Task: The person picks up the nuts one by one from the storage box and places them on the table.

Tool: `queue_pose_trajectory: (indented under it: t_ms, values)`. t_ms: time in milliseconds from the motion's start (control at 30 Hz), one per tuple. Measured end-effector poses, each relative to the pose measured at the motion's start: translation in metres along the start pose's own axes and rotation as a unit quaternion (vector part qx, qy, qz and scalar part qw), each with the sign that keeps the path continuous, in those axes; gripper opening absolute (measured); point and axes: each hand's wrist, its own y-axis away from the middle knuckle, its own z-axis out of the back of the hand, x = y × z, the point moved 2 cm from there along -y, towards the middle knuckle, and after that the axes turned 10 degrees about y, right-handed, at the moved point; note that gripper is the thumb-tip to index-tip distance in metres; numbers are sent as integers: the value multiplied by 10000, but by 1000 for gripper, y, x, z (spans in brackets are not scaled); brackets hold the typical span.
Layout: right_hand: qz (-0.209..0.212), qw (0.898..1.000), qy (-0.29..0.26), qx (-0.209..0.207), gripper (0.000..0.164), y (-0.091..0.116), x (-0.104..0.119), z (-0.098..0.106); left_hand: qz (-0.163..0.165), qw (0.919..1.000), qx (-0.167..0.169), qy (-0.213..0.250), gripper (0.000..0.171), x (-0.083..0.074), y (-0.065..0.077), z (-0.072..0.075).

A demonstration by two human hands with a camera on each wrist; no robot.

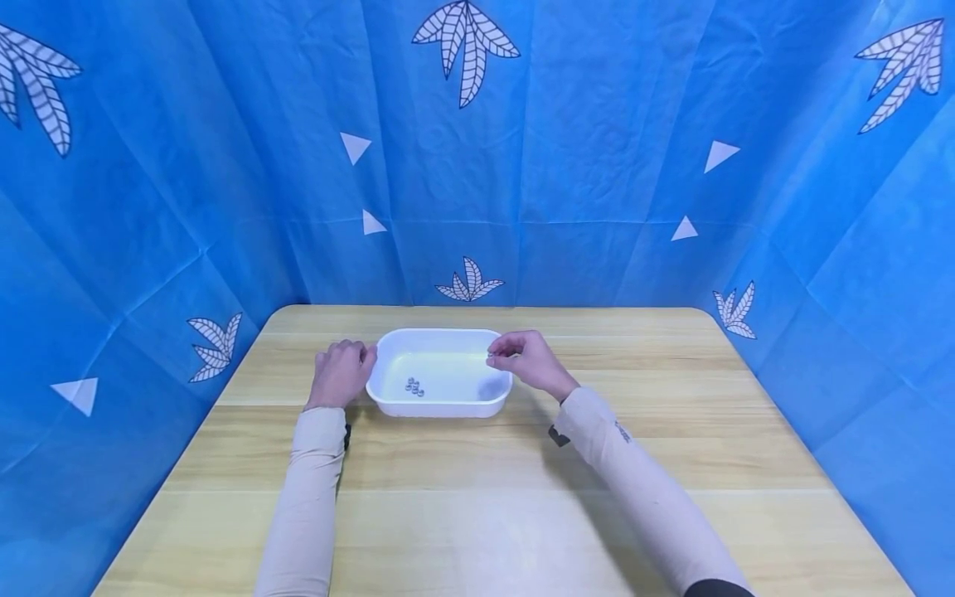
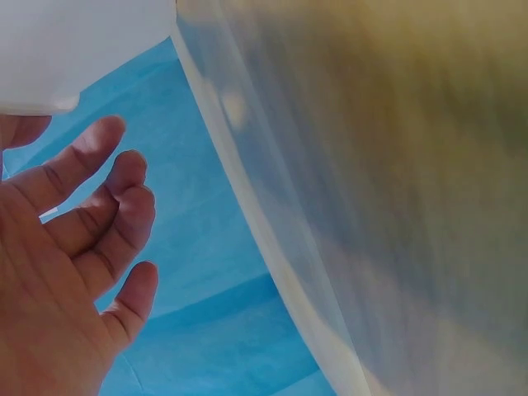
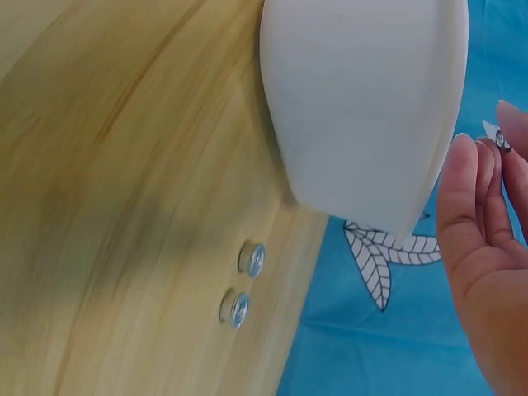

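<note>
A white plastic basin (image 1: 440,409) stands on the wooden table. My left hand (image 1: 341,371) grips its left rim, the thumb at the lip. In the left wrist view the other fingers (image 2: 124,231) of that hand hang loosely curled below the basin's edge. Over the basin's right end, my right hand (image 1: 525,361) pinches a small silver round metal piece (image 3: 502,140) between thumb and fingertips. Several similar silver pieces (image 1: 414,387) lie grouped on the basin floor, left of its middle.
Two short silver metal cylinders (image 3: 238,310) with ring-like ends stand on the table (image 3: 124,206) beside the basin in the right wrist view. Blue curtains (image 1: 597,166) with white leaf and triangle prints hang behind the table and along both sides.
</note>
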Motion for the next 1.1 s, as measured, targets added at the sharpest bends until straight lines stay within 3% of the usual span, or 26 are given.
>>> queue_pose_trajectory:
  t_ms: [233,867,1100]
  values:
    - [-143,9999,-16,-56,29,4,-7,8,32,10000,-5,32,50,0,0,0]
    - [-419,9982,-239,-364,26,12,-43,24,14,9998,134,112,51,3,-2,-1]
    - [-516,9973,10,-526,29,15,-61,29,23,9998,165,131,53,2,-1,-1]
